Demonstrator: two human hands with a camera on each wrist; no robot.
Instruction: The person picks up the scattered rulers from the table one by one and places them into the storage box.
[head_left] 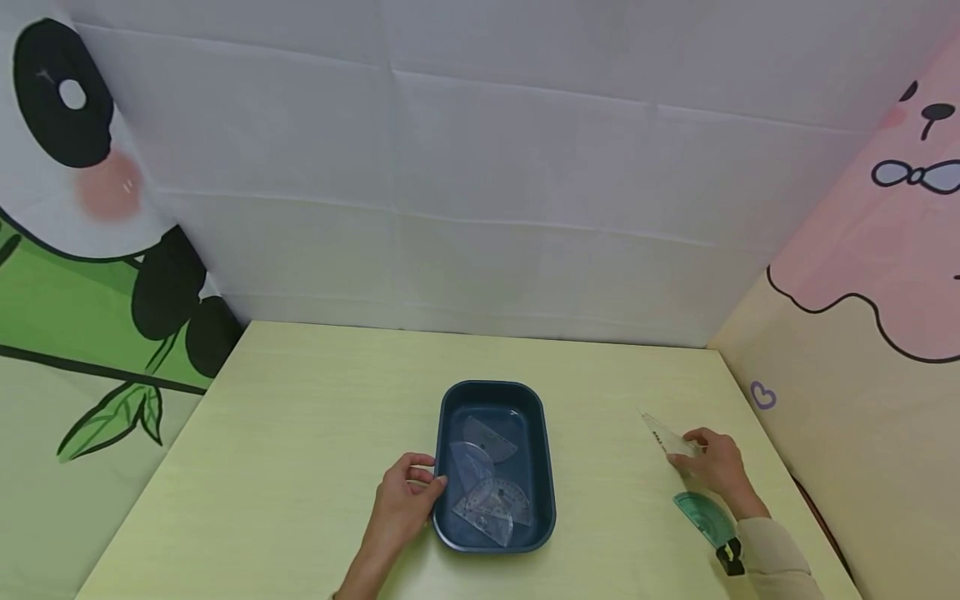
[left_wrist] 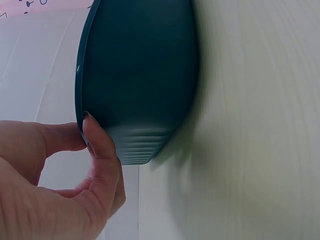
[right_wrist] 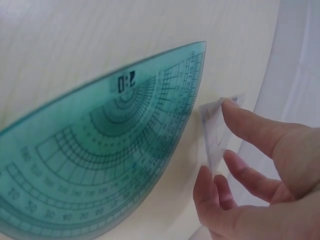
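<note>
A dark blue rectangular tray (head_left: 550,500) stands on the table, with several clear protractors and set squares (head_left: 491,437) overlapping inside it. My left hand (head_left: 402,500) pinches the tray's left rim between thumb and fingers; in the left wrist view the tray's outer wall (left_wrist: 140,65) rises beside the fingers. Off to the right, my right hand (head_left: 716,461) holds a clear triangular set square (head_left: 660,433) by its near end, its narrow tip pointing away. A translucent green protractor (head_left: 703,517) is just below that hand and fills much of the right wrist view.
A pale yellow table (head_left: 322,400) meets a white cloth wall (head_left: 480,167) at the back. Cartoon-printed side walls flank it, a panda (head_left: 112,200) on the left and a pink figure (head_left: 885,250) on the right. A small black device (head_left: 731,557) sits by the right wrist.
</note>
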